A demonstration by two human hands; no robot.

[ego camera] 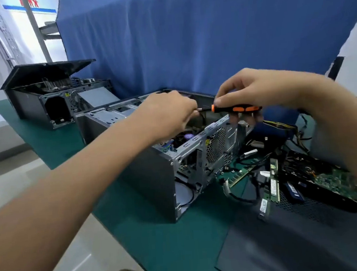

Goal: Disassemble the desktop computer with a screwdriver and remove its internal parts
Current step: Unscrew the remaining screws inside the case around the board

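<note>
An open grey desktop case [151, 176] lies on its side on the green mat [165, 244], its rear fan grille facing me. Above the case, my right hand [262, 89] grips the black-and-orange handle of a screwdriver [238, 109], held level and pointing left. My left hand [167, 112] pinches the screwdriver's metal shaft near its tip, fingers curled over the case opening. The tip itself is hidden by my left hand.
Removed parts lie right of the case: memory sticks [273, 183], a graphics card [321, 179], cables [239, 195] and a black perforated side panel [290, 240]. A second opened computer [47, 97] stands at the back left. A blue cloth [207, 35] hangs behind.
</note>
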